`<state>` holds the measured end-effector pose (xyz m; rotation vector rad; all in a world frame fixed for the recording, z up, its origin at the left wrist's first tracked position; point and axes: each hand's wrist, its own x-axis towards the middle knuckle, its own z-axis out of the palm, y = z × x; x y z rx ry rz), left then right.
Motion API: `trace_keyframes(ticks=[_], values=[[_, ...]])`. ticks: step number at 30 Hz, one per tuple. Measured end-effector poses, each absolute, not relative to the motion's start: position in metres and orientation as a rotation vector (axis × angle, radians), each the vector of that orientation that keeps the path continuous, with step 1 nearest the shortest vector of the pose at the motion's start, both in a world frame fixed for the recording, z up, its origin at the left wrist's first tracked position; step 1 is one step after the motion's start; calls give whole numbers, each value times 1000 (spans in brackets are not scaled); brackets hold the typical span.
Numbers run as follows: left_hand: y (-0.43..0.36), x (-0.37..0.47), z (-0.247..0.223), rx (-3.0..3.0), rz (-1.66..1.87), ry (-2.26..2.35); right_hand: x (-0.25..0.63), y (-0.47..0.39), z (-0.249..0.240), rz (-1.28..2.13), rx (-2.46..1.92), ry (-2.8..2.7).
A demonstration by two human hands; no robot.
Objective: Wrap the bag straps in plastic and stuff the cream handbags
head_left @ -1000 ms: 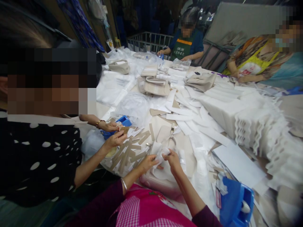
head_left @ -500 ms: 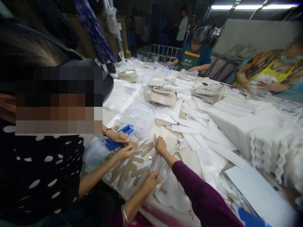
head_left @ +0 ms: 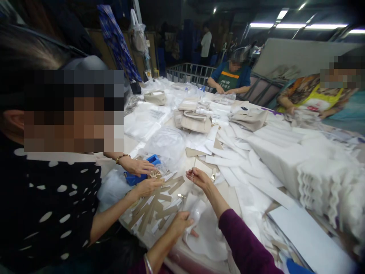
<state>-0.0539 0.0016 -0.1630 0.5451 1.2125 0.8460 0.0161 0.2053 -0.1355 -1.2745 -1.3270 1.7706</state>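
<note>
A left hand clamps clear wrap at the near side of a crowded table; the right hand, just beyond, draws thumb and fingers close, its grip unclear. Leftward lie beige strips, then a co-worker's hand near a blue dispenser. Farther back sit bags.

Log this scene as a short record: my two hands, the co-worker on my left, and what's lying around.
Left hand: gripping translucent wrapping
Right hand: curled near a metal buckle; contents unclear
Co-worker's hands: at white strings
Nearby: tan strips
Further back: beige bags
Far right: wavy white sheets
</note>
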Motion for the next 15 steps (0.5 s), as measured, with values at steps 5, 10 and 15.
trace_keyframes(ticks=[5, 10, 15], values=[[4, -56, -155, 634, 788, 1216, 78, 166, -98, 2149, -637, -700], [5, -56, -151, 737, 760, 1244, 120, 129, -75, 2189, -600, -602], [1, -58, -142, 772, 787, 1190, 150, 88, -76, 2311, -854, -809]])
